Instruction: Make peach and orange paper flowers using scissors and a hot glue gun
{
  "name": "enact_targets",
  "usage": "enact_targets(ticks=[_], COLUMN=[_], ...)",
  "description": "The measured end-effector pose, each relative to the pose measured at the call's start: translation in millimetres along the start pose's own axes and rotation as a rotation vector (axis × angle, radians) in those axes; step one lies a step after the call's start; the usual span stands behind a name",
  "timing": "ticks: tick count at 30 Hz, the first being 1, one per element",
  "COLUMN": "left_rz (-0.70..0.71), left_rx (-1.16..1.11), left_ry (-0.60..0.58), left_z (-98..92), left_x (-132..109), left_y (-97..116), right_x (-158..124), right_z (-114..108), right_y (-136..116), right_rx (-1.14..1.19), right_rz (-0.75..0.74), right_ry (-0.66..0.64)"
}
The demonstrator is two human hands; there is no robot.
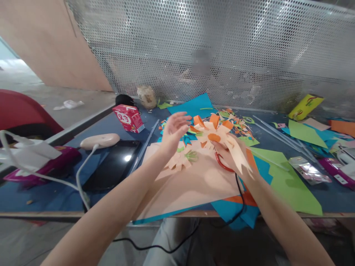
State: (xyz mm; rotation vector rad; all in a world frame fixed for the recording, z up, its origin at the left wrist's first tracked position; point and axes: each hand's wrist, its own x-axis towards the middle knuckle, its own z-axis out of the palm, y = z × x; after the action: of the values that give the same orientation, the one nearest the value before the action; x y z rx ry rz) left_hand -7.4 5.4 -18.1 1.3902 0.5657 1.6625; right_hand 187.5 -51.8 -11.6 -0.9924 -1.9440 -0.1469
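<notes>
My right hand is closed around a paper flower made of peach and orange cut strips, holding it up over the table. Something red shows under that hand; I cannot make out what it is. My left hand hovers just left of the flower with its fingers spread and nothing in it. Below both hands lies a large peach paper sheet with a smaller peach cut-out flower on it.
Blue, green and orange paper sheets and scraps cover the blue table. A red carton, a black tablet, a beige device with a white cable and a magenta object sit left. A perforated metal screen stands behind.
</notes>
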Motion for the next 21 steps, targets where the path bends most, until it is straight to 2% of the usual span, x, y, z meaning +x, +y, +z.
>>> enact_targets(ticks=[4,5,6,8,11,14,16,19,21], left_rz=[0.779,0.929,1.020,1.076,1.113,1.305,1.403,1.424,1.381], left_rx=[0.507,0.627,0.688,0.752,0.887,0.870,0.854,0.865,0.861], left_ry=[-0.077,-0.097,-0.125,-0.213,-0.272,-0.293,-0.258,-0.223,-0.247], left_z=[-14.4,-15.3,-15.6,-15.3,-13.1,-5.3,2.0,8.2,5.3], left_x=[1.9,-1.4,-5.5,-14.4,-24.0,-26.0,-24.9,-24.4,-25.8], left_y=[31.3,35.5,37.0,33.2,24.4,29.9,39.8,49.3,46.4], right_x=[0.6,0.6,0.6,0.6,0.5,1.0,2.2,4.5,5.6], right_z=[-14.1,-17.2,-20.0,-24.2,-27.7,-28.5,-27.8,-25.9,-25.0], right_y=[2.4,2.7,3.0,3.8,4.8,3.2,1.0,-2.0,-2.6], right_rx=[-0.221,-0.282,-0.341,-0.445,-0.543,-0.617,-0.671,-0.719,-0.733], right_rz=[-0.329,-0.381,-0.418,-0.475,-0.486,-0.566,-0.643,-0.682,-0.675], right_ry=[0.168,0.222,0.273,0.325,0.271,0.258,0.289,0.347,0.372])
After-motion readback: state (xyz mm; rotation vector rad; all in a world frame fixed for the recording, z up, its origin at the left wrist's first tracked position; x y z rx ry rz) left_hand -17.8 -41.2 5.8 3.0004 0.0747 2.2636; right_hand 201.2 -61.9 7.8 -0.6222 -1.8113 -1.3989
